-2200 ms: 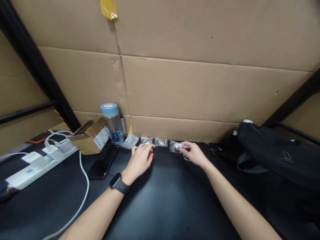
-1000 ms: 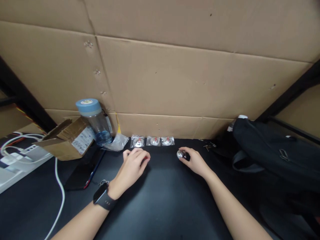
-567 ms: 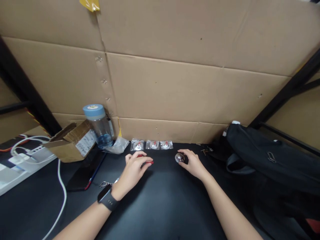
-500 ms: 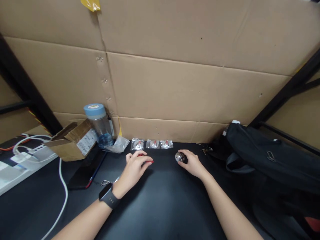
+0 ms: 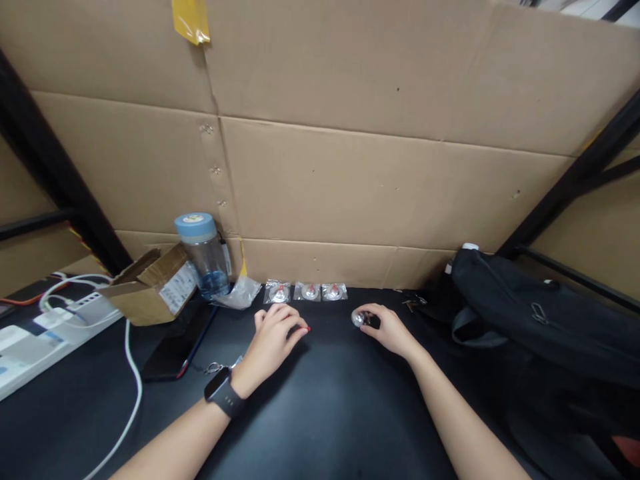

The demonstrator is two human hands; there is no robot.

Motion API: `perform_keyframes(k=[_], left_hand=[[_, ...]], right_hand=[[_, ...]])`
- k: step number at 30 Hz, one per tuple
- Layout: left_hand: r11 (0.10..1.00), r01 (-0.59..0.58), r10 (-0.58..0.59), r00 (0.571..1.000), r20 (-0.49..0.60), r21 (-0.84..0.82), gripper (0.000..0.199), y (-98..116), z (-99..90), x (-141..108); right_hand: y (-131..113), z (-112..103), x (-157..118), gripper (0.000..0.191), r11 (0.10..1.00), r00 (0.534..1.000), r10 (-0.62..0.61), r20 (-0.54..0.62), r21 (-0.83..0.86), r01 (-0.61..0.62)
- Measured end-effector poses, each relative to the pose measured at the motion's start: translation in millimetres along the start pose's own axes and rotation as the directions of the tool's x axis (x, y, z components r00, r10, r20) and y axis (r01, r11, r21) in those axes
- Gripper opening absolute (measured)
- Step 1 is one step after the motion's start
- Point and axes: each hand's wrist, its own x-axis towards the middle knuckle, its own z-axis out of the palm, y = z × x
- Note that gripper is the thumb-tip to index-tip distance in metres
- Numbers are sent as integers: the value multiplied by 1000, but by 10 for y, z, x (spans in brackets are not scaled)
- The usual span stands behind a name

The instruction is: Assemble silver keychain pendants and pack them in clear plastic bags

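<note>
My left hand [image 5: 279, 331], with a dark watch on its wrist, is closed over the black table. A small red piece [image 5: 309, 329] pokes out at its thumb and fingertips; the rest of it is hidden by the hand. To the right, my right hand [image 5: 387, 328] grips a shiny silver round piece [image 5: 358, 318] between thumb and fingers, tipped partly on edge. Behind the hands, along the cardboard wall, lie three clear packets: a left packet [image 5: 277, 292], a middle packet [image 5: 308, 291] and a right packet [image 5: 334, 291]. Each contains a silver disc with a red part.
On the left are a bottle with a blue lid [image 5: 203, 253], an opened cardboard box [image 5: 145, 293], a crumpled plastic bag [image 5: 240, 293], a phone [image 5: 175, 347], a key ring [image 5: 214, 367] and a white power strip [image 5: 65, 330]. A black backpack [image 5: 530, 300] fills the right side, with keys [image 5: 414, 303] nearby.
The silver piece has turned in my right hand. Less of the red piece shows at my left hand, whose fingers have drawn in around it. The camera view has shifted slightly.
</note>
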Motion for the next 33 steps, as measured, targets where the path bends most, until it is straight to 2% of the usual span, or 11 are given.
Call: perform_keyframes(k=[8, 17, 25, 28, 33], left_hand=[[1000, -19, 19, 1000, 5, 0, 17, 12, 3, 2], [999, -27, 28, 999, 16, -30, 14, 54, -21, 4], [998, -39, 42, 997, 61, -51, 13, 47, 20, -18], [998, -43, 48, 995, 87, -55, 13, 57, 37, -26], [996, -48, 56, 992, 113, -72, 15, 64, 41, -27]], right_hand=[[-39, -16, -3, 39, 999, 999, -53, 6, -10, 53], [20, -44, -10, 40, 998, 998, -60, 6, 34, 60], [-22, -48, -6, 43, 995, 995, -98, 9, -5, 98], [-23, -11, 0, 37, 993, 994, -111, -3, -47, 111], [-18, 8, 23, 22, 995, 995, -101, -15, -24, 100]])
